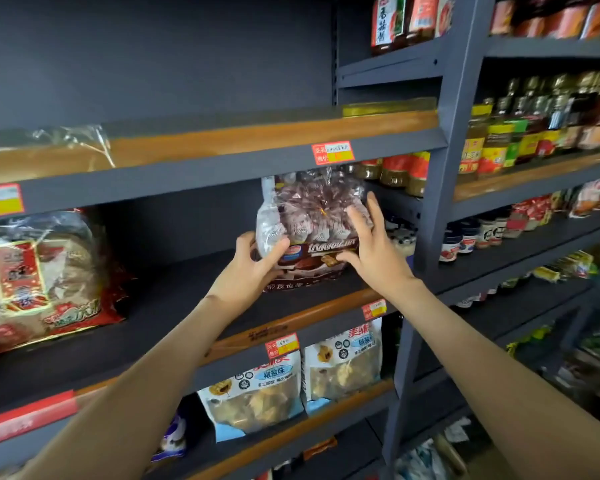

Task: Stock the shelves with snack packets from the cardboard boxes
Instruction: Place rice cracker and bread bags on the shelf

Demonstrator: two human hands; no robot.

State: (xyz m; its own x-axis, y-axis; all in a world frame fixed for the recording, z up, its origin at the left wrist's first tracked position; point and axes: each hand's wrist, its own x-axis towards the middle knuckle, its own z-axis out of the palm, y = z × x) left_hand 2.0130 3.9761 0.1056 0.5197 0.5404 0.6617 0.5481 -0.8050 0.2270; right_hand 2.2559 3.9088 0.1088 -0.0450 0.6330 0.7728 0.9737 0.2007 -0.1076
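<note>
Brown-and-clear snack packet (312, 223) stands upright on the dark middle shelf (174, 306), at its right end. Left hand (253, 268) fingers curl around its lower left corner; right hand (371, 247) lies spread flat against its front. Its brand lettering is too blurred to read. Below, pale packets (253, 396) read 椒盐味; red price tags (333, 153) show 品名, 售价.
</note>
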